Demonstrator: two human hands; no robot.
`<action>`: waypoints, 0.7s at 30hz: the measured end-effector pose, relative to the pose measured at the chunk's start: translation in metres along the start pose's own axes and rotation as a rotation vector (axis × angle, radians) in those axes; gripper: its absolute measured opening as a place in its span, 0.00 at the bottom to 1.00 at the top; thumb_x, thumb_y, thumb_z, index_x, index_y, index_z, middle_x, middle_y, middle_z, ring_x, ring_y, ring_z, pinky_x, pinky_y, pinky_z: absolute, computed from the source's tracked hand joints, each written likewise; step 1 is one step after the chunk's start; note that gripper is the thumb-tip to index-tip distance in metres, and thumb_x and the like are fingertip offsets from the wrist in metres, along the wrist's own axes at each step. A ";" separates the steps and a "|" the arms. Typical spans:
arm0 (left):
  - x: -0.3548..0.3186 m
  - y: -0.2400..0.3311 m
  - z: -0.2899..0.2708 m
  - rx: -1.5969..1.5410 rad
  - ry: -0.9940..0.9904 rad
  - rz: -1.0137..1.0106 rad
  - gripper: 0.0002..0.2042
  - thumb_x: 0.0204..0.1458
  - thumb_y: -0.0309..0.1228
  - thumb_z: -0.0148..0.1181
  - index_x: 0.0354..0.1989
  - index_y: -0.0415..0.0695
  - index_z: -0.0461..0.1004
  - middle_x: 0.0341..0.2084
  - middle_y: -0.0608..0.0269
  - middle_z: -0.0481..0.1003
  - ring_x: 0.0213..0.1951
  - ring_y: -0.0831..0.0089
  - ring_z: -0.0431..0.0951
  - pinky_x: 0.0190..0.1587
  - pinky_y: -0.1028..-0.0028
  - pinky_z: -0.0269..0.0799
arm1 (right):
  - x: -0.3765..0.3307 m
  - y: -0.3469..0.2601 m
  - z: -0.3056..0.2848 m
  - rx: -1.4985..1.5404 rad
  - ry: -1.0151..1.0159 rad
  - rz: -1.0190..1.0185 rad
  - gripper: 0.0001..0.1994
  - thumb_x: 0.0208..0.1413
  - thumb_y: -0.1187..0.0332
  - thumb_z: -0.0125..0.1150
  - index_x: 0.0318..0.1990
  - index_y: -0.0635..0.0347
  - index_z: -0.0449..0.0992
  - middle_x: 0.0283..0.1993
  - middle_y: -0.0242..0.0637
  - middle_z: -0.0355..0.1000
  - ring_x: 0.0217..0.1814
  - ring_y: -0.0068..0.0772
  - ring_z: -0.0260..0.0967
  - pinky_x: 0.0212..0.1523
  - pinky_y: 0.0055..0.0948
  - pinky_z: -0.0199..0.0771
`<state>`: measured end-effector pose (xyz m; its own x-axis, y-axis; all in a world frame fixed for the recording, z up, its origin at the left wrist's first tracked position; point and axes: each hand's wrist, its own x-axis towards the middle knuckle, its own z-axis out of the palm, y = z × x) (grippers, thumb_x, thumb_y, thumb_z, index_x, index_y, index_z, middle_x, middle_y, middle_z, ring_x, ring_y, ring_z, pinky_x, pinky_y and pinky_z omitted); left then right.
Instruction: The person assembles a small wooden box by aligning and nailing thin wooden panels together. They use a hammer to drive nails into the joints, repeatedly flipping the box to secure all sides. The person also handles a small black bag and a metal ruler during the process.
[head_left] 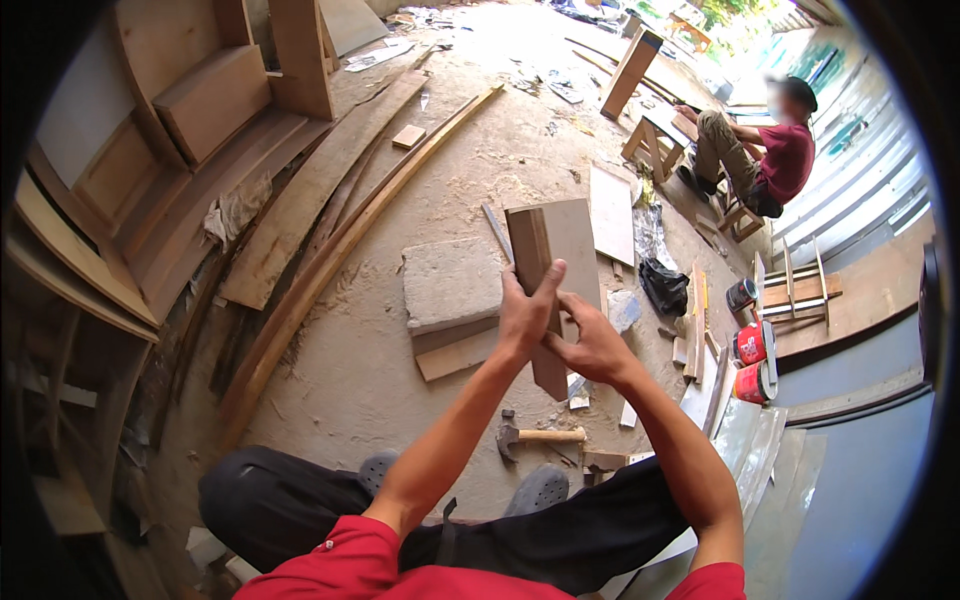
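Both hands hold up a wooden piece (570, 235) with a dark narrow side and a paler broad face. My left hand (527, 312) is closed around its dark side, thumb pointing up. Lower down, my right hand (590, 345) grips the same piece near its right edge, its fingertips partly hidden. Just left of it, a rough pale block (452, 285) rests on a wooden board (455, 357). A claw hammer (540, 436) with a wooden handle lies on the floor below my hands, between my knees.
Long planks (340, 255) lie along the left beside wooden cabinets (215, 100). Another person (765, 155) sits at the far right. Red paint cans (750, 343), a black plastic bag (665, 285) and a white panel (611, 213) are on the right side.
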<state>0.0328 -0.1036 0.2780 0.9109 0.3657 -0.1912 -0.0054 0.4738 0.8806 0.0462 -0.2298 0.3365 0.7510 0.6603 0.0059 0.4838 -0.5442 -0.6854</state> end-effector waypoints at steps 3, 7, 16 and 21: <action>0.015 0.001 -0.017 -0.220 -0.172 -0.029 0.36 0.58 0.53 0.57 0.61 0.31 0.59 0.53 0.43 0.70 0.54 0.62 0.74 0.53 0.67 0.73 | 0.002 0.000 -0.019 -0.113 0.200 -0.100 0.27 0.54 0.61 0.67 0.58 0.68 0.70 0.60 0.54 0.68 0.65 0.51 0.63 0.67 0.43 0.61; 0.008 0.010 -0.021 -0.513 -0.412 -0.063 0.32 0.64 0.53 0.41 0.65 0.35 0.59 0.57 0.47 0.69 0.58 0.60 0.72 0.59 0.63 0.70 | 0.004 0.026 -0.036 -0.096 0.347 0.077 0.29 0.56 0.58 0.67 0.59 0.68 0.67 0.57 0.54 0.70 0.63 0.47 0.65 0.64 0.41 0.64; 0.005 0.020 -0.018 -0.595 -0.469 -0.039 0.34 0.64 0.55 0.39 0.67 0.37 0.56 0.58 0.47 0.67 0.59 0.58 0.70 0.62 0.60 0.67 | -0.005 0.012 -0.046 0.457 0.234 0.088 0.20 0.65 0.60 0.59 0.53 0.71 0.72 0.47 0.42 0.77 0.48 0.25 0.73 0.50 0.26 0.72; 0.007 0.031 -0.013 -0.360 -0.360 -0.086 0.32 0.63 0.51 0.48 0.64 0.36 0.61 0.54 0.49 0.71 0.54 0.63 0.74 0.56 0.65 0.72 | -0.007 0.019 -0.046 0.345 0.354 0.101 0.19 0.66 0.59 0.56 0.51 0.69 0.73 0.44 0.39 0.78 0.46 0.24 0.72 0.48 0.24 0.71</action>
<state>0.0339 -0.0764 0.2982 0.9983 0.0438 -0.0392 -0.0078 0.7589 0.6512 0.0709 -0.2684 0.3574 0.9216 0.3645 0.1335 0.2697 -0.3541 -0.8955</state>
